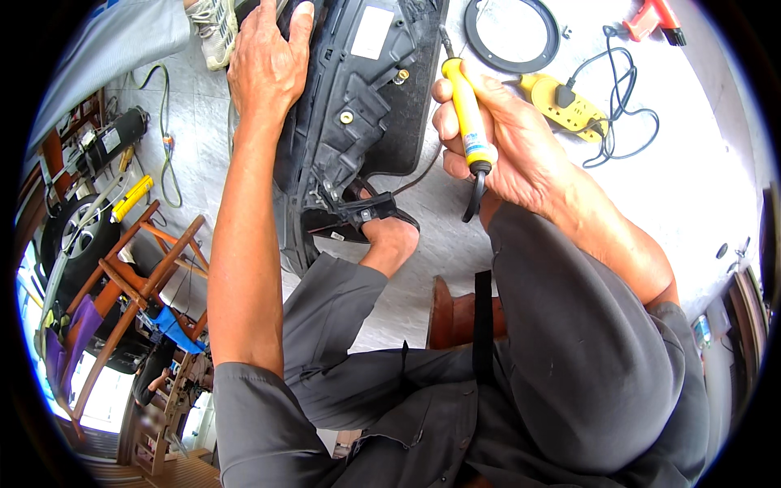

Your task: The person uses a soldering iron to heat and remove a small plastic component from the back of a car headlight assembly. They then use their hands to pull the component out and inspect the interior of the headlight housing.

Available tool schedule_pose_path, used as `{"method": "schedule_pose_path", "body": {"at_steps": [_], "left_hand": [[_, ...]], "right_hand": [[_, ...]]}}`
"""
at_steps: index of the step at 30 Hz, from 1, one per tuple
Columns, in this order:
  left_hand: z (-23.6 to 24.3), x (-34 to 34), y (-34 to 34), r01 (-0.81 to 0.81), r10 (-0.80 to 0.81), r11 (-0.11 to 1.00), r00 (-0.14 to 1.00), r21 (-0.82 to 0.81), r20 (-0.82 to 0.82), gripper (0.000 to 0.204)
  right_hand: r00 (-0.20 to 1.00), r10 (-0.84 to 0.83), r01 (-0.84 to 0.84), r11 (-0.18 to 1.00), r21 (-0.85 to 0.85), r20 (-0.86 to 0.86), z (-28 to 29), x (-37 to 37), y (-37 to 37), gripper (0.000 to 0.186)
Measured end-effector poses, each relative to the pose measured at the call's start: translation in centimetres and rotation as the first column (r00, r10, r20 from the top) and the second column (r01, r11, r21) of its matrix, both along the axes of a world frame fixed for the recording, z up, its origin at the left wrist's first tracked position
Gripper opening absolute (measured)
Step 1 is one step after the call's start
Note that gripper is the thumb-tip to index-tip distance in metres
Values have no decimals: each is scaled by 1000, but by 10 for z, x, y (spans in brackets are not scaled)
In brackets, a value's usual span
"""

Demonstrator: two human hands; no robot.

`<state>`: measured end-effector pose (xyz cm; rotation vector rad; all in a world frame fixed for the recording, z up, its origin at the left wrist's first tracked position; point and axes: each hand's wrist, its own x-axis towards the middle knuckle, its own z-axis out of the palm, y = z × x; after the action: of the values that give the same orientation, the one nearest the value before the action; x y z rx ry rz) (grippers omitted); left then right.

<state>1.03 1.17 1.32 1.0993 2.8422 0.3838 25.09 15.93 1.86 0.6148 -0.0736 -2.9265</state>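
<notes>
My right hand (512, 134) is closed around the yellow handle of a soldering iron (467, 110). The iron's metal end points away from me, and its black cord bends down from the near end. A black plastic housing (338, 142), like the back of a car headlight, lies on the floor in front of me. At its far left edge my left hand (268, 61) grips it, thumb apart from the fingers. Some fingertips are cut off by the top of the view. My bare foot (390, 244) rests against the housing's near end.
A black ring (512, 63) lies beyond my right hand. Farther right are a yellow power strip (579, 116) with a plugged-in cord and a red and black tool (655, 20). At left stand a wooden frame (146, 281) and a wheel (80, 236). Another person's shoe (215, 34) is beside my left hand.
</notes>
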Motion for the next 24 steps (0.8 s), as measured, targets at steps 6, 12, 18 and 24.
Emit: {"method": "schedule_pose_path", "body": {"at_steps": [6,12,18,24], "left_hand": [[-3,-2,-4,9,-9,1000,1000,-7,-25,68],[-5,-4,-4,24,-24,1000,999,-2,-24,73],[-7,-4,-5,16,-16,1000,999,-11,-39,73],[-7,-5,-4,19,-20,1000,999,-10,-30,74]], "right_hand": [[988,116,-135,966,222,98,14,-6,-3,42],[987,133,-150,967,207,94,10,-7,-5,42],[987,142,-152,978,141,74,12,-10,-5,42],[995,100,-101,991,91,20,9,-6,-7,43]]}}
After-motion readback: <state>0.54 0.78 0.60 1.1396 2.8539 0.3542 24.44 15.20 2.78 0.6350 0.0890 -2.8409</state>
